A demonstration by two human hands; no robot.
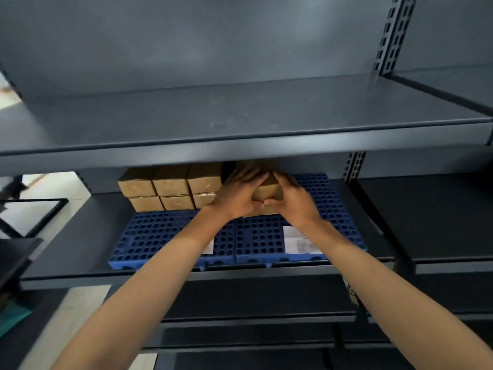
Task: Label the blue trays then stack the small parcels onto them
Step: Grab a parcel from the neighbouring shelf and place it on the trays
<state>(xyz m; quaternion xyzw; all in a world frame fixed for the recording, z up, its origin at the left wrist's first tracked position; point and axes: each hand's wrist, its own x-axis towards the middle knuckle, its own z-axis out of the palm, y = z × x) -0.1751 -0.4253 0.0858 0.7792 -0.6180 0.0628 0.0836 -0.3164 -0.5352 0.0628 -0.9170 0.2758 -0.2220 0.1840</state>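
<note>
Both bare forearms reach forward and up, converging toward the middle. Left hand (236, 196) lies palm-down, fingers spread forward and thumb tucked inward; right hand (292, 200) mirrors it, fingers curled forward, thumb pointing toward the left hand. Both hands are closed around one item between them, thumbs nearly meeting, wrists bent slightly inward.
</note>
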